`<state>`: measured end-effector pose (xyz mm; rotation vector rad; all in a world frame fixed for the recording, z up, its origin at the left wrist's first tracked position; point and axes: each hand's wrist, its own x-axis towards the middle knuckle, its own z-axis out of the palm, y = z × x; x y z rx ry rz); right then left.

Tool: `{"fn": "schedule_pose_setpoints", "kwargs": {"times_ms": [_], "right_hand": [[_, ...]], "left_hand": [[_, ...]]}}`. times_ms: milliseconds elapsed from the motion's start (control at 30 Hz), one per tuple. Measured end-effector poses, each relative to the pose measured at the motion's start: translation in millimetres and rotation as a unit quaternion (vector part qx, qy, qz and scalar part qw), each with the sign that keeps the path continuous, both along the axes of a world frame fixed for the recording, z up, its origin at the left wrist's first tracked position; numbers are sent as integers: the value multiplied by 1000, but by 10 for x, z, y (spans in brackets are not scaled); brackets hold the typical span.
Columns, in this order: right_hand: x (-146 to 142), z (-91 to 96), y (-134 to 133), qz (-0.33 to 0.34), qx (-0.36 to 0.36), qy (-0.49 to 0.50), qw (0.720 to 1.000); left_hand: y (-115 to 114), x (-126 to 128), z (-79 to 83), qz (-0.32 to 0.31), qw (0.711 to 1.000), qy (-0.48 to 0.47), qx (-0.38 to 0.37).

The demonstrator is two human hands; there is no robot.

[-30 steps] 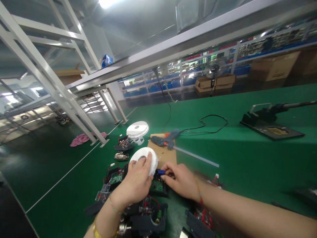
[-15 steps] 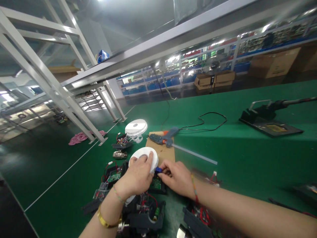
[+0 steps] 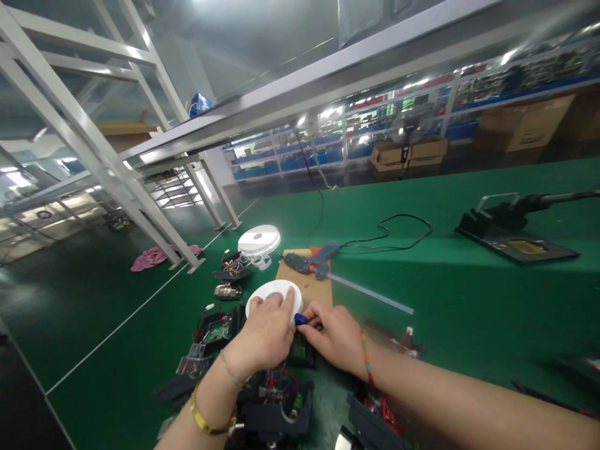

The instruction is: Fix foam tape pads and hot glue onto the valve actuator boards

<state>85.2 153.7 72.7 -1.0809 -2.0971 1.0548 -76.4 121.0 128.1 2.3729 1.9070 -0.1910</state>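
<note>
My left hand (image 3: 265, 334) grips a round white disc-shaped cover (image 3: 276, 294), fingers curled over its top edge. My right hand (image 3: 334, 337) pinches a small blue part (image 3: 301, 319) against the cover's right rim. Both hands hover over a black housing with a green circuit board (image 3: 296, 350) on the green bench. Another black housing with red wires (image 3: 279, 406) lies just below my left wrist.
A second white disc (image 3: 259, 240) sits farther back beside a small wired assembly (image 3: 233, 270) and a metal fitting (image 3: 228, 290). A glue gun (image 3: 312, 262) rests on a cardboard piece (image 3: 309, 284), its cable trailing right. A black soldering stand (image 3: 513, 228) is at far right. More black housings (image 3: 375, 422) lie near.
The white cover has tipped flatter and lower. My right hand has closed in on its rim with the blue part. The view has shifted slightly.
</note>
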Motion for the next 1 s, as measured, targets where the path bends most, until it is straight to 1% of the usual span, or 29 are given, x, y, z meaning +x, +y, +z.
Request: {"fn": "schedule_pose_setpoints", "kwargs": {"times_ms": [133, 200, 300, 367, 400, 500, 567, 600, 667, 767, 900, 1000], "right_hand": [[1, -43, 30, -36, -39, 19, 998], [-8, -82, 56, -48, -83, 40, 995], [-31, -135, 104, -57, -165, 75, 982], [-44, -167, 141, -56, -209, 91, 972], [-46, -185, 160, -54, -224, 94, 968], [-21, -246, 213, -48, -247, 87, 964], [15, -276, 236, -46, -236, 83, 967], [33, -281, 244, -43, -221, 82, 971], [64, -276, 254, -29, -172, 79, 981], [85, -259, 266, 20, -98, 67, 993], [98, -250, 308, 101, -53, 32, 993], [125, -193, 362, 148, 12, -24, 989]], "left_hand": [[-33, 70, -70, 26, 999, -9, 39], [-66, 140, -133, 49, 996, -11, 71], [-131, 255, -268, 93, 987, -11, 129], [-177, 298, -360, 103, 974, -9, 200], [-200, 300, -394, 99, 963, -9, 251], [-275, 226, -418, 73, 909, -29, 408], [-341, 124, -384, 74, 886, -64, 453], [-380, 67, -365, 74, 883, -83, 456], [-471, -43, -349, 80, 885, -113, 445], [-618, -164, -399, 72, 892, -121, 429], [-770, -238, -502, 64, 896, -121, 422], [-832, -257, -534, 73, 903, -125, 405]]}}
